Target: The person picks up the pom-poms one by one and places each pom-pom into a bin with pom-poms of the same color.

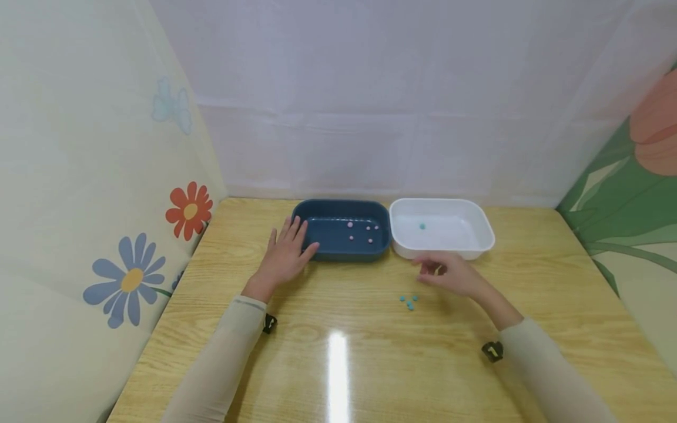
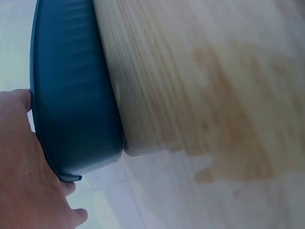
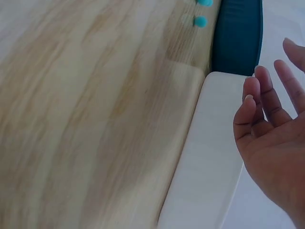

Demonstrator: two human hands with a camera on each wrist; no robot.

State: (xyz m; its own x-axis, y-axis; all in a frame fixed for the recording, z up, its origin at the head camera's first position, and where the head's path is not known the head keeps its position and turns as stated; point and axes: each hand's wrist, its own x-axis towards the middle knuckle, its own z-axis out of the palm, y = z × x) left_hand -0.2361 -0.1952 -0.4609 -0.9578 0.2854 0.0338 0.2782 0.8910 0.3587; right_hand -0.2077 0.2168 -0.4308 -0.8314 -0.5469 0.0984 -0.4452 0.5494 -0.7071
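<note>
My left hand (image 1: 282,257) rests on the left end of a dark blue dish (image 1: 338,256), fingers straight over its rim. Several small pink balls (image 1: 350,225) lie inside that dish. Beside it stands a white dish (image 1: 443,205) with one teal ball (image 1: 422,226) in it. My right hand (image 1: 449,275) hovers at the white dish's front edge, fingers loosely bent. In the right wrist view its thumb and fingers (image 3: 245,114) are apart, with nothing seen between them. Just nearer to me, several small teal balls (image 1: 409,304) sit on the wooden table.
The wooden table (image 1: 264,376) reaches back to a white cloth wall (image 1: 338,147). A flower-printed panel (image 1: 53,205) stands on the left, another (image 1: 634,211) on the right. Each wrist wears a black device (image 1: 493,351).
</note>
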